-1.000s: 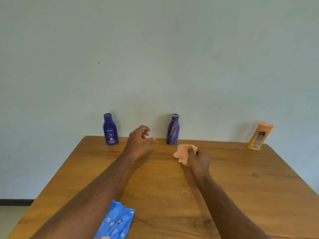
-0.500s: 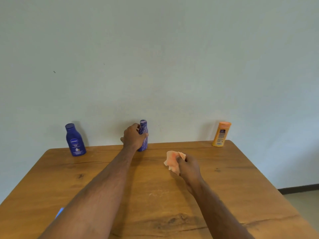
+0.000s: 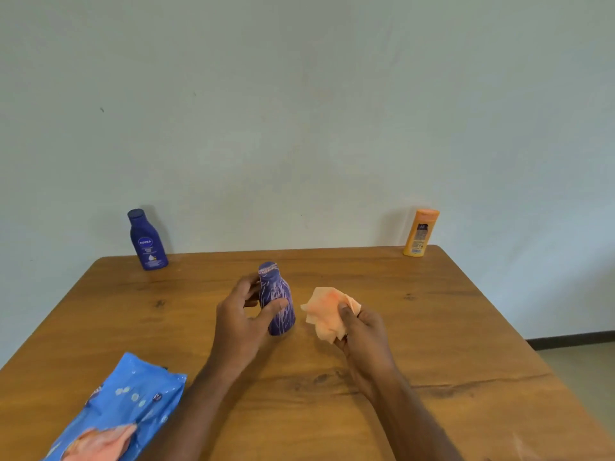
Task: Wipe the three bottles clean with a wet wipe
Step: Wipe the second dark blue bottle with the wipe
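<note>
My left hand [image 3: 243, 314] grips the purple patterned bottle [image 3: 278, 304], which stands upright near the middle of the wooden table [image 3: 432, 327]. Just to its right, my right hand [image 3: 362, 331] holds a crumpled peach wet wipe [image 3: 324, 309], a small gap away from the bottle. A dark blue lotion bottle [image 3: 147, 240] stands at the table's far left edge by the wall. An orange bottle [image 3: 420, 232] stands at the far right corner.
A blue wet-wipe pack [image 3: 123, 414] lies at the near left of the table, with a peach wipe sticking out of its front end. A pale wall rises right behind the table. Floor shows past the right edge.
My left hand has pulled the purple bottle from the back edge by the wall toward the table's middle. The wipe in my right hand now sits close beside it.
</note>
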